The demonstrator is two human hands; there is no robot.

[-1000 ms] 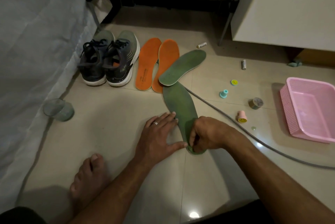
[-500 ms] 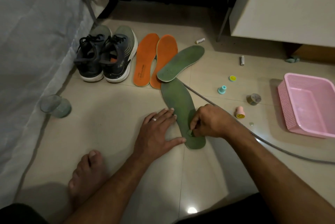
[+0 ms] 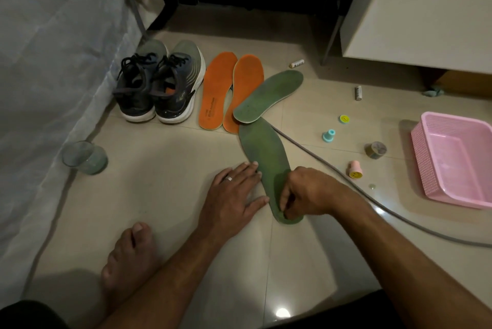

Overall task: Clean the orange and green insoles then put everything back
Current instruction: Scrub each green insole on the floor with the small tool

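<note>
Green insole (image 3: pixel 263 152) lies on the floor, long axis running away from the person — right hand (image 3: pixel 306 192) pinching its near heel end, left hand (image 3: pixel 234 195) flat just beside.

On the floor (image 3: pixel 159 195), the shoes (image 3: pixel 159 86) stand at the far left beside the bed (image 3: pixel 48 62). Right of them lie two insoles (image 3: pixel 229 89) side by side. A third insole (image 3: pixel 269 95) overlaps them and the far tip of the near insole (image 3: pixel 263 152), which lies between both hands. A glass (image 3: pixel 85 158) sits left; a basket (image 3: pixel 452 158) at the right edge.
</note>
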